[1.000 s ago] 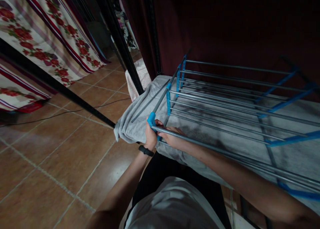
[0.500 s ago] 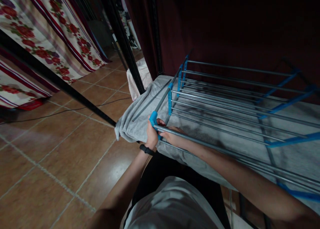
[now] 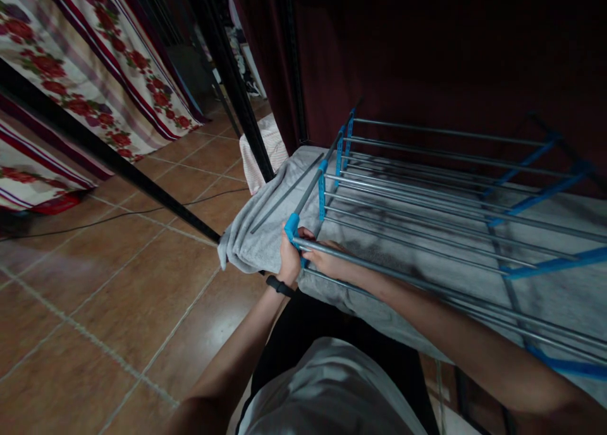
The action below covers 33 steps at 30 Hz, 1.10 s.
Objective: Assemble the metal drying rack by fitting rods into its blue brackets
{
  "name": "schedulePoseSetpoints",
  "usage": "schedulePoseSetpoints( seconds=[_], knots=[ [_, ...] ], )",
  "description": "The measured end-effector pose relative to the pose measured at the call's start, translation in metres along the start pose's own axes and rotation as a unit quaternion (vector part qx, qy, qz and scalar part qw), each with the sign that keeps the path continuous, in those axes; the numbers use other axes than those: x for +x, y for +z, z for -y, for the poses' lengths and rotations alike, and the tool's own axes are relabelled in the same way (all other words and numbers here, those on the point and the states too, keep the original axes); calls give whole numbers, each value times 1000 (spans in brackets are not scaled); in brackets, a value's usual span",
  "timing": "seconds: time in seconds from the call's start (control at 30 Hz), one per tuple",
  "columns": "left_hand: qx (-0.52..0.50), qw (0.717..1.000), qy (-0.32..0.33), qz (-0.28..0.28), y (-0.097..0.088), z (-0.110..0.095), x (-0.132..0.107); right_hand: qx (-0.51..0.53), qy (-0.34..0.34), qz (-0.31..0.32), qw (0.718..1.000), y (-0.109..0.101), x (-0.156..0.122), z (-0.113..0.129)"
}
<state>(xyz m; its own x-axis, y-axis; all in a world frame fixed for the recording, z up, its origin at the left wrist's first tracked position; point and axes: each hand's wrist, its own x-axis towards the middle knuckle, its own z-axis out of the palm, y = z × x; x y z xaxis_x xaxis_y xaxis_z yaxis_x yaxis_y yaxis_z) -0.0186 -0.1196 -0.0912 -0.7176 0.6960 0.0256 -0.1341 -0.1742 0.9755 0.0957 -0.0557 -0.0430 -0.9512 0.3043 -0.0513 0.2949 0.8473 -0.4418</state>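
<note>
A drying rack [image 3: 412,191] of grey metal rods and blue plastic joints stands on a grey blanket [image 3: 251,239]. At its near left corner, my left hand [image 3: 289,258] is wrapped round the blue corner joint [image 3: 291,225]; a black band circles that wrist. My right hand [image 3: 327,258] is closed just beside it, under the front rod, with its fingertips at the lower part of the same joint. The rack partly hides what those fingers grip. A loose grey rod [image 3: 287,193] lies on the blanket left of the rack.
Black frame bars [image 3: 156,191] run along the left side and upward. Beyond are a tiled floor [image 3: 142,296] with a dark cable [image 3: 118,215], flowered curtains [image 3: 109,62] and a striped pale cloth [image 3: 265,147]. A dark red curtain [image 3: 403,55] hangs behind the rack.
The view has shifted very slightly. Both hands stay at the same corner joint, and the rack and loose rod keep their places.
</note>
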Motion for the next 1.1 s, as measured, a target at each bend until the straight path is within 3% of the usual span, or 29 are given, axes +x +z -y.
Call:
schedulePoseSetpoints(
  seconds=[0.1, 0.27, 0.47, 0.6, 0.7, 0.77, 0.83, 0.9, 1.0, 1.1],
  knots=[
    [15, 1000, 20, 1, -1, 1, 1, 1, -8, -19, 1000, 1, -4, 0],
    [10, 997, 52, -50, -2, -3, -4, -47, -3, -103, 994, 3, -18, 7],
    [-75, 992, 35, -92, 1, -12, -14, -134, -82, -176, 972, 13, -45, 9],
    [-38, 983, 110, -140, 5, -18, -20, -97, -117, -182, 972, 13, -71, 12],
    [0, 981, 140, -132, 4, -22, -21, -91, -181, -161, 966, 2, -94, 20],
    [0, 985, 137, -109, 2, -24, -20, -125, -223, -183, 949, -7, -106, 23],
    [-13, 988, 131, -86, 2, -27, -18, -184, -201, -230, 934, -15, -112, 22],
    [-23, 988, 135, -66, 4, -32, -16, -242, -121, -250, 930, -21, -111, 18],
    [-36, 989, 140, -38, 8, -39, -15, -283, -23, -205, 937, -28, -104, 13],
    [-46, 992, 116, -24, 9, -43, -14, -284, -10, -180, 942, -35, -99, 11]
  ],
)
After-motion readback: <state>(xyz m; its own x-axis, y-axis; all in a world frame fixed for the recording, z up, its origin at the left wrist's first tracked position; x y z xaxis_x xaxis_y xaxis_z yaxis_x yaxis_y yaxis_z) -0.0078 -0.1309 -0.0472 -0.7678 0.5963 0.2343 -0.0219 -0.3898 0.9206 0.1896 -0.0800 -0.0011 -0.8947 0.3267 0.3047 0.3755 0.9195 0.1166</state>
